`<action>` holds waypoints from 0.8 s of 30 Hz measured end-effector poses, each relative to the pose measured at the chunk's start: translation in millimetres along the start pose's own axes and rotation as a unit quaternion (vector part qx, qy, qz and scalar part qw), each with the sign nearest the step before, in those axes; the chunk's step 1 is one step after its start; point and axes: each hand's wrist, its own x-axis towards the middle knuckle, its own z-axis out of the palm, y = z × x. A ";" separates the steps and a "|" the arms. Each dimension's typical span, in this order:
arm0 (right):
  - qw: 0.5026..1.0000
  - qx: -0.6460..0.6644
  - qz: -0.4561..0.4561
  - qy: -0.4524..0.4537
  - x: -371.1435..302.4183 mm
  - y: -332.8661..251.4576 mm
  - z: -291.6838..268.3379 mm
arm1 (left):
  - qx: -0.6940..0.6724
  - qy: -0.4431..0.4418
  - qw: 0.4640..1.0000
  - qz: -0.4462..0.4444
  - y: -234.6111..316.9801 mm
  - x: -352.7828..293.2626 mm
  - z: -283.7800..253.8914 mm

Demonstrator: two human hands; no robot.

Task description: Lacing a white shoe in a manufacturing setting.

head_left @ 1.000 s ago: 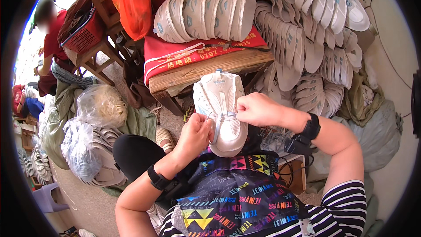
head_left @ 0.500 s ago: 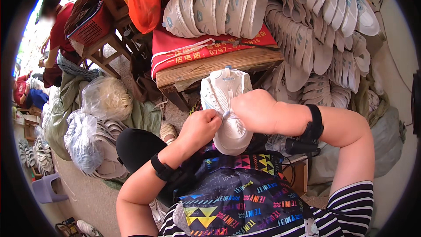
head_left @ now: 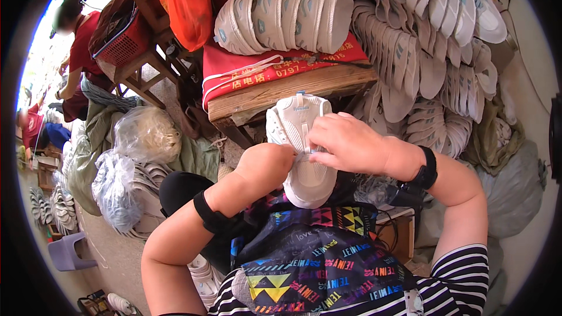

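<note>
A pale shoe (head_left: 307, 181) is in front of the near edge of the wooden table (head_left: 252, 102), above the person's lap, toe toward the body and tongue toward the table. The tongue bears a small label (head_left: 301, 107) with lettering too fine to read surely, and a blue tab (head_left: 301, 92) at its top.

The left hand (head_left: 266, 167) comes in from the lower left, wrist bent and fingers curled at the lacing; its fingertips are hidden, so its grip cannot be told. The right hand (head_left: 345, 145) reaches across from the right, back uppermost, thumb and forefinger slightly parted around the lace (head_left: 301, 156); whether they pinch it cannot be told. Each forearm wears a black band.

On the table, a red cloth (head_left: 243, 83) carries rows of yellow characters and digits along the near edge. White cords (head_left: 249, 71) cross it from the near left corner. A stack of shoe uppers (head_left: 284, 20) lies toward the far edge; more uppers (head_left: 430, 47) are heaped beyond the right edge. The person's dark apron (head_left: 328, 257) shows multicoloured block lettering and yellow triangles.
</note>
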 end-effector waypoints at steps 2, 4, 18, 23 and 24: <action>0.997 0.045 -0.033 0.059 8.3 -0.1 5.0 | -0.048 0.004 0.999 -0.012 0.1 -2.1 -1.4; 0.986 0.067 -0.111 0.105 17.6 4.2 12.7 | -0.097 0.011 0.995 -0.023 -1.7 -3.8 -2.0; 0.967 0.170 -0.145 0.124 34.2 24.0 32.0 | -0.035 0.058 0.993 0.099 -17.7 3.5 -28.9; 0.972 0.144 -0.112 0.151 36.5 16.4 42.1 | -0.004 0.104 0.991 0.089 -20.7 -0.5 -17.6; 0.972 0.140 -0.116 0.151 38.2 17.6 41.4 | -0.002 0.127 0.988 0.085 -20.4 -1.1 -14.7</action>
